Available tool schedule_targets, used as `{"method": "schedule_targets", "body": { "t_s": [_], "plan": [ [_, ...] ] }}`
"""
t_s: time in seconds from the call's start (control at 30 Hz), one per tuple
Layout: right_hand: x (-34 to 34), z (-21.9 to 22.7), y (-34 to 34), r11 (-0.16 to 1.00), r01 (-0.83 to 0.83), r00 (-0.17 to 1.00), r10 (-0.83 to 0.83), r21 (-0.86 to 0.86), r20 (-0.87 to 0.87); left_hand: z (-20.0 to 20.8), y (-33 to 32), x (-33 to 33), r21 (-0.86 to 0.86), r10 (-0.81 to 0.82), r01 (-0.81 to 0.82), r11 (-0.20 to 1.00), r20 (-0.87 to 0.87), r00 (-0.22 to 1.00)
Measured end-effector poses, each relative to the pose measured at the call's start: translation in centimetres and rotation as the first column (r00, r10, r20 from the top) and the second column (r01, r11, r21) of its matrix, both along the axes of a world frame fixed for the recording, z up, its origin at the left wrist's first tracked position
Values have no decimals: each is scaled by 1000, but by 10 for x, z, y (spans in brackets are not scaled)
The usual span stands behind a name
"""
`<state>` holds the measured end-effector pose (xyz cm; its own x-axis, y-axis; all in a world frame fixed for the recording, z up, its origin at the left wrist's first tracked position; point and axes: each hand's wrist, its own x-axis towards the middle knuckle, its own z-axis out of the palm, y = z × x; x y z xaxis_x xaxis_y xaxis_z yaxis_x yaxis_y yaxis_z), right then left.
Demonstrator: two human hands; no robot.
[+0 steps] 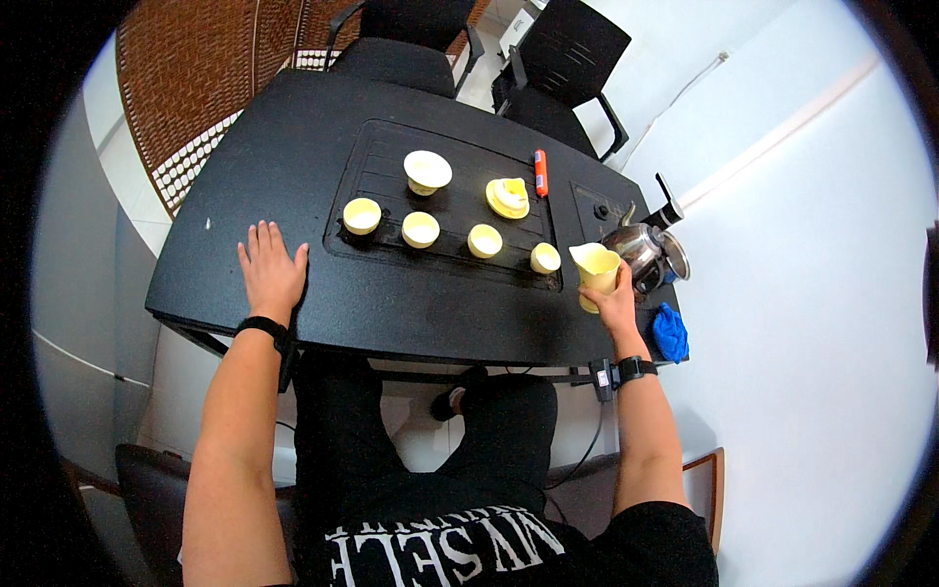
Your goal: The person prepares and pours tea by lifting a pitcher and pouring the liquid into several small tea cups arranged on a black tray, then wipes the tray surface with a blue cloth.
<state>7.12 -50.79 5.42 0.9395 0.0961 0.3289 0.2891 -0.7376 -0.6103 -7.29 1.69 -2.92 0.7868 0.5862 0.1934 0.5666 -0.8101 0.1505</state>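
My right hand (pixel 615 303) is wrapped round a pale yellow pitcher (pixel 599 266) with a spout, near the table's right side. My left hand (pixel 272 266) lies flat on the black table with its fingers stretched out, holding nothing. Between the hands, small yellow teacups stand in a row on the dark tea tray (pixel 377 147): a left one (pixel 362 216), a second (pixel 421 230), a third (pixel 484 241) and a right one (pixel 545 258). Behind them are a wider lidded-bowl cup without its lid (pixel 427 173) and a yellow lid on a saucer-like dish (pixel 508 199).
A steel kettle (pixel 636 245) stands just beyond the pitcher, with a blue cloth (pixel 670 333) at the table's right edge. A red tube-shaped packet (pixel 541 173) lies at the tray's far right. Black chairs (pixel 562 68) stand behind the table, and a white wall (pixel 812 293) rises at the right.
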Motion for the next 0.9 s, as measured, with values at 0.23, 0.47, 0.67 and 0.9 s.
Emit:
{"method": "schedule_targets", "body": {
  "t_s": [0.23,0.47,0.67,0.9],
  "plan": [
    [-2,11,8,999,17,1000,-17,-29,-2,3,-1,-1,1,3,-3,1000,8,1000],
    [5,12,0,995,-1,1000,1,-96,1,3,-2,0,5,9,-9,1000,5,1000],
    [6,22,1,989,-21,1000,20,-148,-8,7,-3,-1,-7,12,-12,1000,-19,1000],
    [5,31,3,993,-17,999,13,-118,-32,12,-3,-1,-12,19,-19,1000,-46,999]
  ]
}}
